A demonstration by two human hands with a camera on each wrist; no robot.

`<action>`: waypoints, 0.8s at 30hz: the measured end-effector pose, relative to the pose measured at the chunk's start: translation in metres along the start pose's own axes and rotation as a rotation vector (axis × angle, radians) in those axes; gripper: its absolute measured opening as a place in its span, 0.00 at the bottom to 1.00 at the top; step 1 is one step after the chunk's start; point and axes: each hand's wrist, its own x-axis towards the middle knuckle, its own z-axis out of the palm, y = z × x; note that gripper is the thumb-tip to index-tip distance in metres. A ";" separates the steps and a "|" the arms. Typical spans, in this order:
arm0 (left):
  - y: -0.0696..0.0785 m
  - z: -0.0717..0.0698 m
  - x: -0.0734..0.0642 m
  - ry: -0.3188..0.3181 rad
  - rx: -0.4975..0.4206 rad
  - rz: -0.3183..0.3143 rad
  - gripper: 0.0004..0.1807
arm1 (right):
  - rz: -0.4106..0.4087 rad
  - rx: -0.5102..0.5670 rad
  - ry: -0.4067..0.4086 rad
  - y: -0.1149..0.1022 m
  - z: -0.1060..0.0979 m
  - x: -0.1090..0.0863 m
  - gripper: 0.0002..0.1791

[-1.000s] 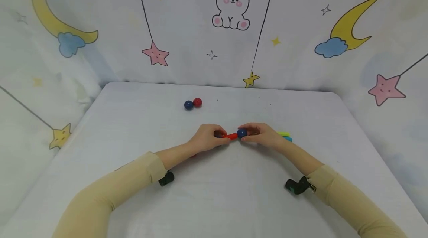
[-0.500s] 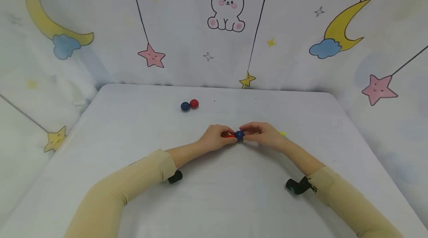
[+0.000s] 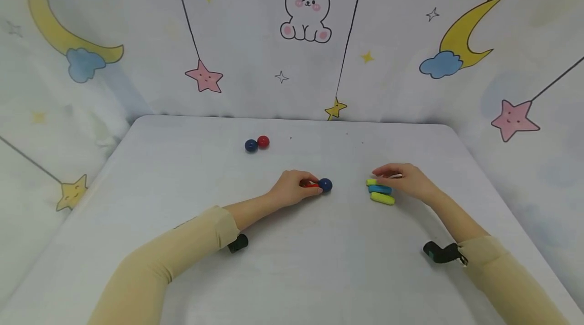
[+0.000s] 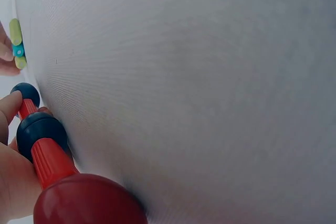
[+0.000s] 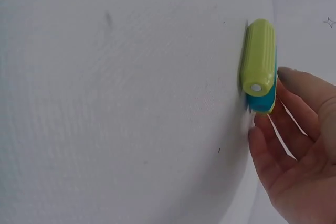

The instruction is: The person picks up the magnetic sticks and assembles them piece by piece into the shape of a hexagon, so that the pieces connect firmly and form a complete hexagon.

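A chain of red magnetic rods point(image 4: 52, 160) and balls is in my left hand point(image 3: 292, 188), whose thumb and fingers pinch it around the farther rod. In the left wrist view a large red ball point(image 4: 89, 203) forms its near end, with one blue ball point(image 4: 42, 132) midway and another blue ball point(image 4: 26, 94) at the far tip. The tip ball pokes out past the fingertips in the head view. My right hand point(image 3: 406, 180) reaches over three short rods, thumb and fingers apart around the farthest yellow-green rod point(image 3: 371, 182). Beside that lie a blue rod point(image 3: 380, 189) and a nearer yellow-green rod point(image 3: 382, 198).
Toward the back of the white table point(image 3: 301, 264), a loose blue ball point(image 3: 251, 145) and a loose red ball point(image 3: 263, 142) lie side by side. A printed cloth point(image 3: 255, 41) hangs behind the table. Dark wrist cameras point(image 3: 440, 252) stick out from both sleeves.
My right hand has let go of the blue ball at the chain's tip and moved right to the short rods. The left hand shifted slightly right, still holding the chain.
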 end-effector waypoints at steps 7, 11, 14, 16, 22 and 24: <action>-0.002 -0.002 0.000 0.002 0.001 0.002 0.16 | 0.000 -0.038 -0.016 0.006 0.003 0.009 0.19; -0.002 -0.003 -0.001 -0.001 0.004 0.001 0.16 | -0.059 -0.051 -0.019 -0.002 0.009 0.019 0.16; -0.003 -0.003 -0.001 -0.006 0.008 -0.006 0.16 | -0.109 -0.041 -0.037 -0.011 0.016 0.027 0.15; -0.004 -0.003 -0.002 -0.007 0.011 -0.007 0.16 | -0.133 -0.026 -0.057 -0.019 0.022 0.030 0.14; -0.004 -0.006 -0.004 0.005 0.009 -0.024 0.16 | -0.160 0.029 -0.134 -0.041 0.037 0.037 0.14; -0.004 -0.007 -0.005 0.007 0.008 -0.027 0.16 | -0.160 0.047 -0.152 -0.048 0.041 0.038 0.14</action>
